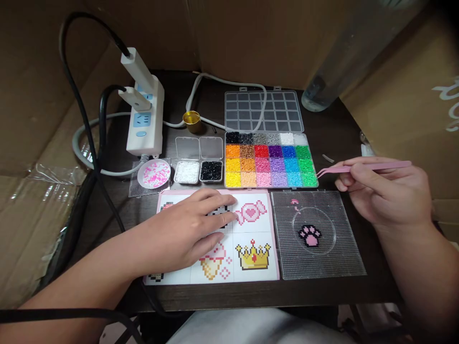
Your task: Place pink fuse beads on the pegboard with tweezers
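My left hand [195,227] lies flat on a pattern sheet [211,277], fingers spread, covering some of its pixel pictures; a candy and a crown show uncovered. In my right hand [390,186] is a pair of pink tweezers [376,166], its tips at the right edge of the bead box [271,184]. That box holds small beads sorted by colour. Below the tweezers lies a clear pegboard [344,263] carrying a black and pink paw [310,236] of beads and a short curved line of pink beads [294,204].
Two small lidded boxes hold white beads [187,173] and black beads [211,171]. Left of them, a round dish [155,174] of pink and white beads sits on another pegboard [136,186]. Behind are a gold cup [192,122], a power strip [145,129] with cables, and a clear cylinder [319,95].
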`<state>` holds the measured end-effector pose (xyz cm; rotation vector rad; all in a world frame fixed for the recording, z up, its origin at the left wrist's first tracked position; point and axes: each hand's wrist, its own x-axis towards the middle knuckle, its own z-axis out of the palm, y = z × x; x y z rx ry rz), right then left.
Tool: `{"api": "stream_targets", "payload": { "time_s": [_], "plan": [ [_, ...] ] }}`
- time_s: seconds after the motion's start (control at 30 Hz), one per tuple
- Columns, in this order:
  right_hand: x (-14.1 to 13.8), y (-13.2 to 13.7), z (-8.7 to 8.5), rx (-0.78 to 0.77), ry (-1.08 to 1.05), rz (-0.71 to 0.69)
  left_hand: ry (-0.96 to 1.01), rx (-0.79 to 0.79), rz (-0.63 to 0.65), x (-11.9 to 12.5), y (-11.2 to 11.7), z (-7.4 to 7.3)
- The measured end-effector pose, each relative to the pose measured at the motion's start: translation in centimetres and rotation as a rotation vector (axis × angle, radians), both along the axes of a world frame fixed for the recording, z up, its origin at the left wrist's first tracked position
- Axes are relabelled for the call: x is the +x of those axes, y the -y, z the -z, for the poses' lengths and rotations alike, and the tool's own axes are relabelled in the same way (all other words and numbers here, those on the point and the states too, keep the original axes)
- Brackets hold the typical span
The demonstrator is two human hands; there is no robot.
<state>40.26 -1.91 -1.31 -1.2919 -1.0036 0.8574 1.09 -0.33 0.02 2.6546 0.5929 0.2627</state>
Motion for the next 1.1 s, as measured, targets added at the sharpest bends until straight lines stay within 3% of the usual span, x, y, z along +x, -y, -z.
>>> {"api": "stream_targets", "payload": {
  "time_s": [0.5, 0.7, 1.1],
  "plan": [
    [0.0, -0.4, 0.3, -0.016, 0.070, -0.077, -0.037, 0.052, -0.028, -0.3, 0.5, 0.5],
    [0.0, -0.7, 0.4, 0.016, 0.145, -0.080, -0.031, -0.002, -0.056, -0.4, 0.4, 0.7],
    [0.3, -0.7, 0.7, 0.012, 0.115, -0.067, -0.014, 0.002, -0.039, -0.4, 0.2, 0.9]
  ]
}}
